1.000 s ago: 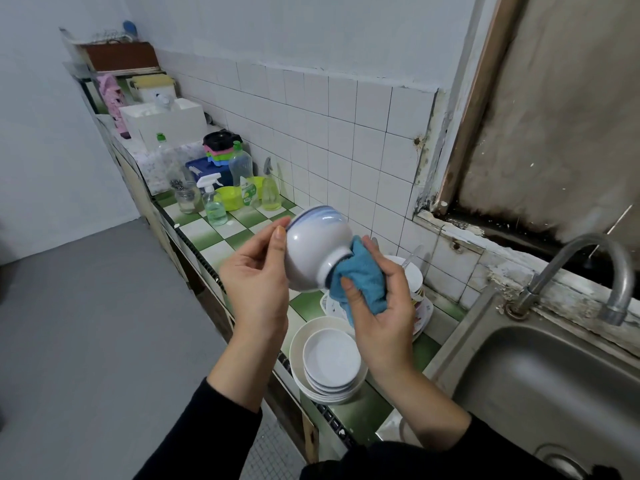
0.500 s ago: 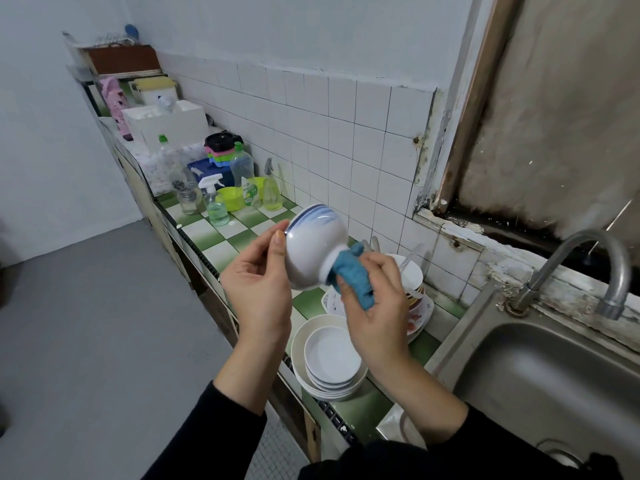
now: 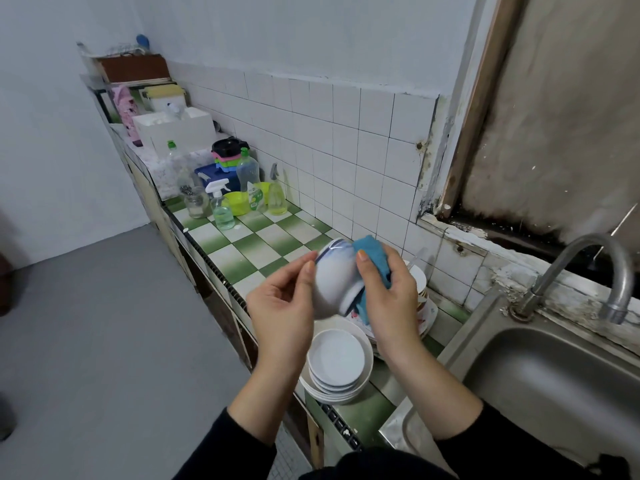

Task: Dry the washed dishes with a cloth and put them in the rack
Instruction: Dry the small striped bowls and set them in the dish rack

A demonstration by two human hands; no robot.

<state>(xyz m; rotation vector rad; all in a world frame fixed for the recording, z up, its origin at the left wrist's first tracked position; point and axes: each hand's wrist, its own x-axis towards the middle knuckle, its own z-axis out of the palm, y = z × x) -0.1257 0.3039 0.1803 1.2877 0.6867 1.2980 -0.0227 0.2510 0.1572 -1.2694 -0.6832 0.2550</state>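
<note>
Above the checkered counter [image 3: 239, 251] a white bowl [image 3: 332, 284] with a blue rim line lies tilted, its foot toward five o'clock. The left hand [image 3: 280, 306] grips it from nine o'clock. The right hand [image 3: 391, 303], at three o'clock, holds a blue cloth [image 3: 373, 254] against its far side. A stack of white plates [image 3: 337, 362] sits at six o'clock, the sink [image 3: 561, 393] and tap [image 3: 595, 241] toward four, and bottles [image 3: 221, 213] stand at eleven.

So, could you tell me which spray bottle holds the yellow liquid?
The grey-triggered spray bottle closest to the tiled wall; the white-triggered spray bottle holds pale green liquid.
</note>
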